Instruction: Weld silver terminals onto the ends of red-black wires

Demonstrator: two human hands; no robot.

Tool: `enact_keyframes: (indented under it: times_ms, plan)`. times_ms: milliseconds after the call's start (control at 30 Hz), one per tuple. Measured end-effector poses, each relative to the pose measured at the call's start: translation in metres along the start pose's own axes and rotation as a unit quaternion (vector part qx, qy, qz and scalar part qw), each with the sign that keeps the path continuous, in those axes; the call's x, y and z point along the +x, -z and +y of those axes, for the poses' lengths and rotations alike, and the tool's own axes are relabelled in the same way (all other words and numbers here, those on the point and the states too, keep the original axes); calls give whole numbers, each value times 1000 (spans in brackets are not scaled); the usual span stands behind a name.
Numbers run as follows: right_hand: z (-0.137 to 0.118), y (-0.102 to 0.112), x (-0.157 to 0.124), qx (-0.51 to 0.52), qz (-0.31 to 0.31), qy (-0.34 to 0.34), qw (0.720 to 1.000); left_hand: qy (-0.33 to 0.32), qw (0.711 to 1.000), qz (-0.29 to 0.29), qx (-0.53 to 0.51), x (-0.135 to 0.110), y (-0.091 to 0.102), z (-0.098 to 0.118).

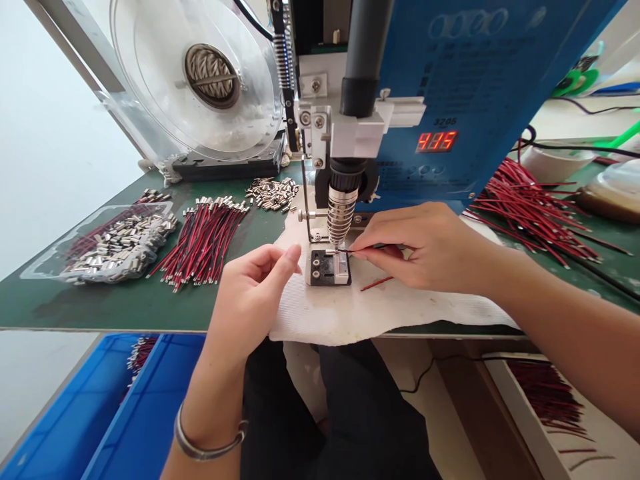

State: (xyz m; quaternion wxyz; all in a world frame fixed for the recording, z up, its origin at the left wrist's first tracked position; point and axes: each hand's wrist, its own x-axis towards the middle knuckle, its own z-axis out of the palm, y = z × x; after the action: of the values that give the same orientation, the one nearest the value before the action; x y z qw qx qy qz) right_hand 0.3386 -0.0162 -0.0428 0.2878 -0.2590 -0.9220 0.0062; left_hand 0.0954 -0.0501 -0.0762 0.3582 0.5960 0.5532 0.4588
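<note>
My right hand (425, 250) pinches a thin dark wire (349, 251) between thumb and fingertips. The wire's tip is at a small metal connector (330, 252), which lies on the black fixture block (327, 273) under the soldering iron (341, 207) of the machine. A short red wire (377, 284) sticks out below my right fingers, over the white cloth. To the left of the fixture, my left hand (253, 293) is closed, thumb pressed to the curled index finger. Whatever lies between those fingers, if anything, is hidden.
Left on the green table (240, 263) are a clear tray (45, 267) of metal connectors, a bundle of red-black wires (203, 240) and loose connectors (273, 193). More wires (535, 213) lie right of the blue machine (465, 87). Blue bins (135, 413) stand below.
</note>
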Motion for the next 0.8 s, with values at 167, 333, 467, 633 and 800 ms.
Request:
enact_keyframes:
  times_ms: [167,333,467,633,800]
  plan:
    - [-2,1,-1,-6,1,-7,1000,-5,1000,1,0,-2,0,1]
    - [0,-1,-2,2,24,-3,1000,-7,1000,10,3,1,-2,-1]
    - [-5,6,-1,-9,50,-5,999,-30,994,104,16,-5,-7,0]
    - [-37,14,3,77,102,-26,991,-191,973,116,53,-34,-14,10]
    - [-83,-10,10,184,207,-63,959,-231,972,22,36,-69,-37,21]
